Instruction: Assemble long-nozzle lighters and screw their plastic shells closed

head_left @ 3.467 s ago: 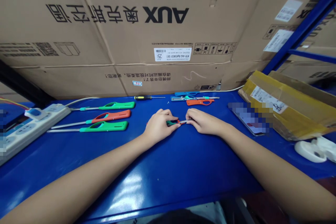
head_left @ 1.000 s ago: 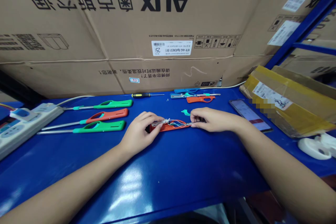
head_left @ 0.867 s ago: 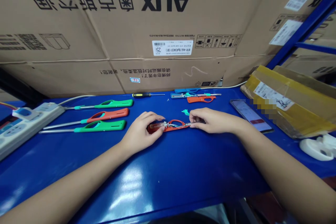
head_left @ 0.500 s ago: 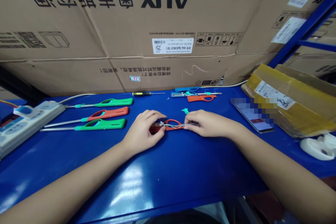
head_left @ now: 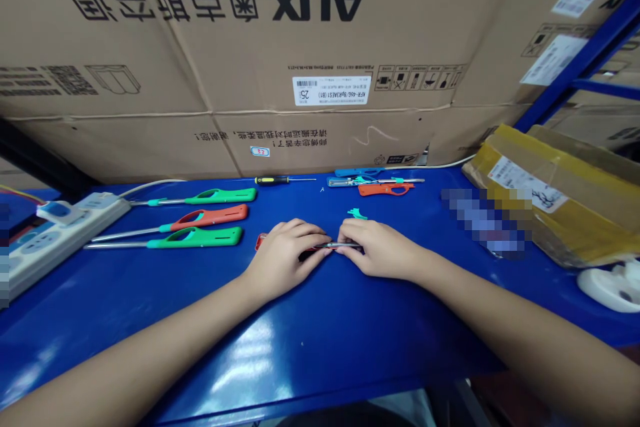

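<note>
In the head view, my left hand (head_left: 287,250) is closed around the red handle of a long-nosed lighter (head_left: 261,241), and most of the handle is hidden under the fingers. My right hand (head_left: 377,245) pinches the lighter's thin metal tube (head_left: 349,245). The fingertips of both hands almost meet over the middle of it. Just beyond my right hand lies a small green plastic piece (head_left: 357,213). Farther back, an opened lighter with a blue shell (head_left: 357,172), a metal tube and wires lies beside an orange shell half (head_left: 383,189).
Two green lighters (head_left: 220,195) (head_left: 210,237) and an orange lighter (head_left: 213,216) lie at left by a white power strip (head_left: 75,230). A screwdriver (head_left: 273,180) lies near the cardboard box (head_left: 225,93). On the right are a blurred phone (head_left: 485,223) and a yellow-taped carton (head_left: 550,193).
My left hand has slid right along the lighter, covering the wires and orange handle loop seen before. The right fingertips have moved left, closer to it.
</note>
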Motion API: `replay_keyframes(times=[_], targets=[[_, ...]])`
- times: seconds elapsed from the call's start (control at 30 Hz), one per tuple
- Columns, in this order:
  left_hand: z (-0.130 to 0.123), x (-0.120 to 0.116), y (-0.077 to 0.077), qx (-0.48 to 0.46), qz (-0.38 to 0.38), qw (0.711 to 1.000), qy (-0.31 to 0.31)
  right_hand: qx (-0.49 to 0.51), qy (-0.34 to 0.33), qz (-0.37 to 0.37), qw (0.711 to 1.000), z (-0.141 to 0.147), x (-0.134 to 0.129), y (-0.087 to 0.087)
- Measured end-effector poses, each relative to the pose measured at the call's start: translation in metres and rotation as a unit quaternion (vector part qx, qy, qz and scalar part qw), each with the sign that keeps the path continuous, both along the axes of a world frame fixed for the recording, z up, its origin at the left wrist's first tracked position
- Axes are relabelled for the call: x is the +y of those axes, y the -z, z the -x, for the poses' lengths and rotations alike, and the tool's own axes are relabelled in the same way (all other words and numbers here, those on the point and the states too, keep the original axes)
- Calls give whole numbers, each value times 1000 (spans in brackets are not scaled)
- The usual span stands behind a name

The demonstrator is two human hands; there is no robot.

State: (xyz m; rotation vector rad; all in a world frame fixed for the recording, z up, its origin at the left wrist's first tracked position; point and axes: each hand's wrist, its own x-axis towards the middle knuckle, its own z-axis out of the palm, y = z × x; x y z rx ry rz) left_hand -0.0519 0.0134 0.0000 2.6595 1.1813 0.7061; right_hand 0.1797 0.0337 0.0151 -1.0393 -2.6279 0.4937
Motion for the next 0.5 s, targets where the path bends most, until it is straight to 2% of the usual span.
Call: replay_keyframes(times=[0.23,0.5], targets=[[-1,0,2,-5,-5,1000,-14,26,5,-4,1000,2,3,9],[-1,-1,1,9,-5,1000,-22,20,-3,-6,1000,4,2,8]])
